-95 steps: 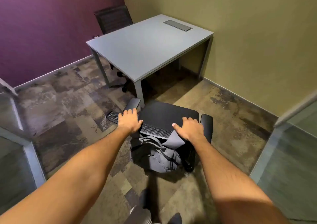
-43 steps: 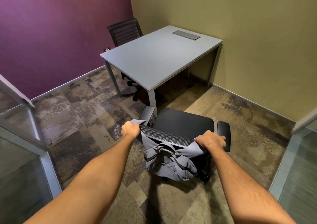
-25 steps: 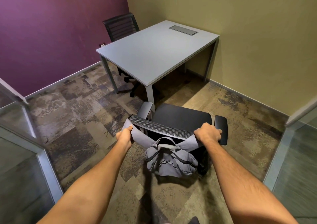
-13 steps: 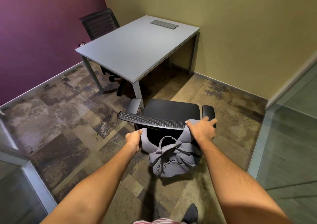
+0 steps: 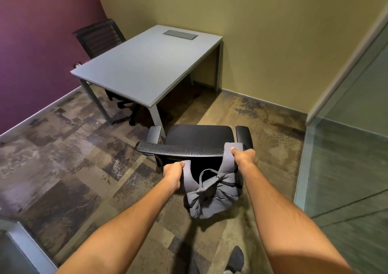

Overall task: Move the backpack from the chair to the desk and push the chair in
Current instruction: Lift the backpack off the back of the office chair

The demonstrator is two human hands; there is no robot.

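Open floor (image 5: 63, 168) lies between chair (image 5: 199, 135) and bare grey surface (image 5: 147, 64). Both hands, left (image 5: 173, 171) and right (image 5: 244, 156), grip straps of the slumped grey backpack (image 5: 212, 196) hanging behind the chair back.

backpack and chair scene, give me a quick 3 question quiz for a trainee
1. True or false: the grey backpack already lies on the desk.
2. Multiple choice: what does the right hand grip? A) an armrest B) a backpack strap at the right end of the chair backrest C) a desk leg
3. Fill in: the left hand grips the other ____, below the backrest's top edge.

Key
1. False. It hangs behind the backrest, held by both hands.
2. B
3. strap
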